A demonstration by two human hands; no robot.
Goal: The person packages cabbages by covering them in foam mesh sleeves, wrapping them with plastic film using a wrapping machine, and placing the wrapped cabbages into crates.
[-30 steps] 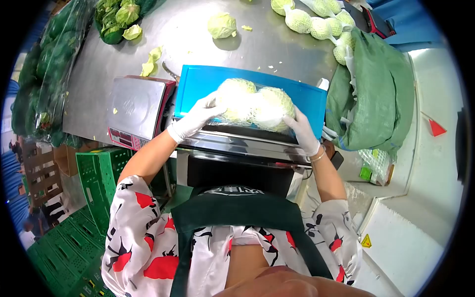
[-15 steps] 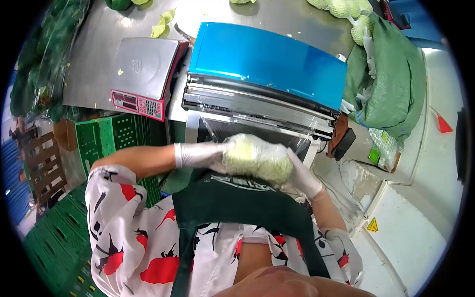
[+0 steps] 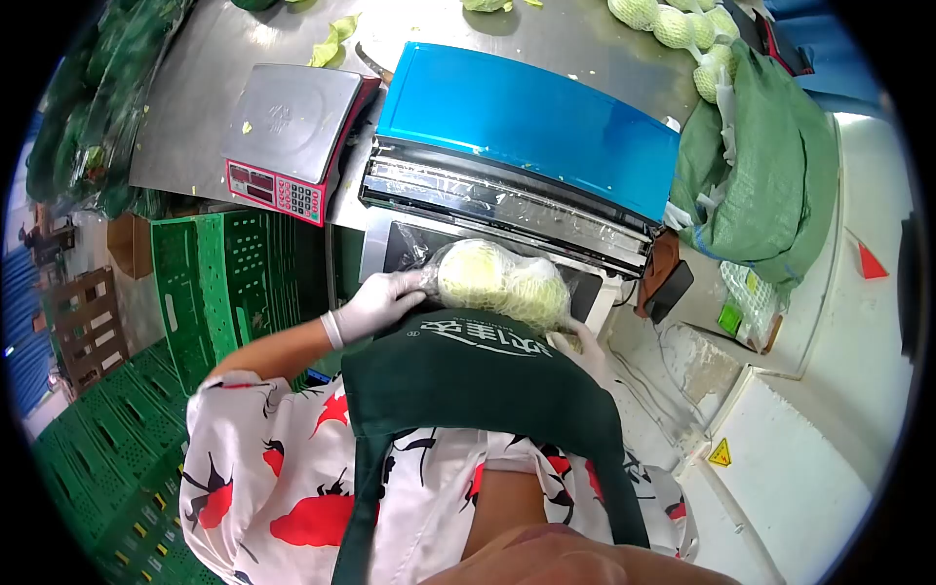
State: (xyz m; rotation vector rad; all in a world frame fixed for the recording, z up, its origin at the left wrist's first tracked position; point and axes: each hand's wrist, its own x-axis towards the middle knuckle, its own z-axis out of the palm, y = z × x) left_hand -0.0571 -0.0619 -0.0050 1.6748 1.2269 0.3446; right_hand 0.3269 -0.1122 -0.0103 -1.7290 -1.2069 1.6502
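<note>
Two pale green cabbages in white foam nets, wrapped together in clear film as one pack [image 3: 502,281], lie close to the apron over the dark plate of the wrapping machine. My left hand [image 3: 382,300], in a white glove, pinches the film at the pack's left end. At the right end is my gloved right hand [image 3: 585,353], its fingers partly hidden behind the pack and apron. Just beyond the pack stands the machine [image 3: 531,122] with its blue cover and a metal roller edge holding film.
A scale [image 3: 292,127] with a red keypad stands left of the machine. Green crates [image 3: 210,292] are stacked at the lower left. A green sack [image 3: 780,166] and netted cabbages [image 3: 673,27] are at the right. Loose leaves [image 3: 334,41] lie on the metal table.
The pack came off the blue cover toward my body and now has film around it. Since half a second ago, my left hand has shifted outward to the film's left end.
</note>
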